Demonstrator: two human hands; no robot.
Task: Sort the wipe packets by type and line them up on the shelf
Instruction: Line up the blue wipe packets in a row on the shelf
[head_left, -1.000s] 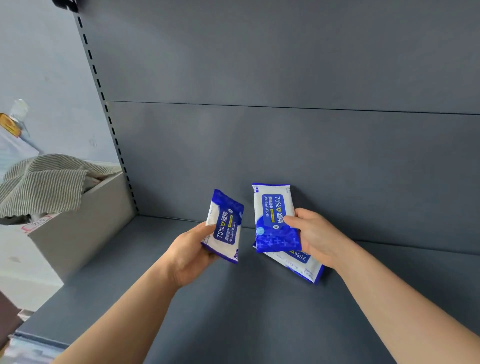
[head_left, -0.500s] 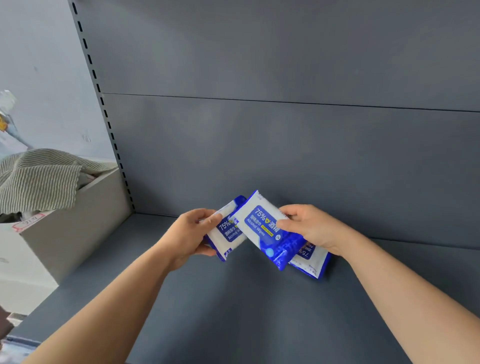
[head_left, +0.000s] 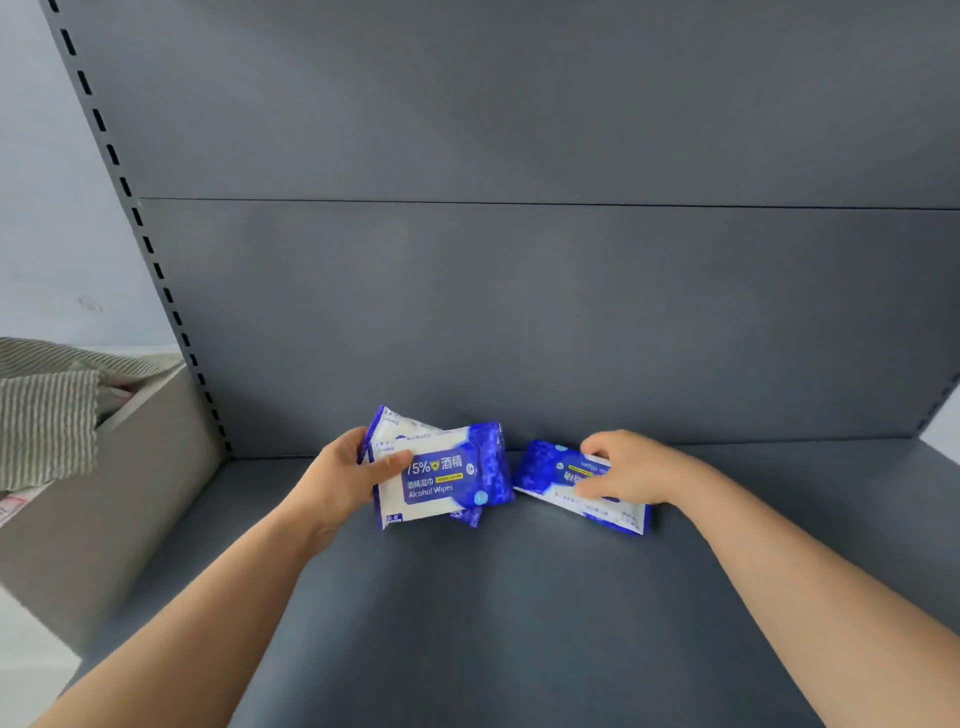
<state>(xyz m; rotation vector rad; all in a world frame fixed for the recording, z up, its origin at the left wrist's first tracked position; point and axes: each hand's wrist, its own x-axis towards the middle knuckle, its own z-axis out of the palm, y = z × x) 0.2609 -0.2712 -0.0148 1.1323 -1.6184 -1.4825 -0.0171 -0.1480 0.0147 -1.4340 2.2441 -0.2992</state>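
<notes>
Having passed its alcohol wipe packet (head_left: 441, 480) across, the right hand (head_left: 628, 470) is now curling its fingers over a third packet (head_left: 545, 467) lying flat on the shelf (head_left: 519, 623), at 3 o'clock from the left hand (head_left: 343, 483). That left hand is gripping the passed packet, thumb across its front, stacked on a second packet (head_left: 395, 423). Like packets are gathering together, so lining them up is probably coming next.

Left hand (head_left: 347, 480) and right hand (head_left: 631, 470) both gripping
</notes>
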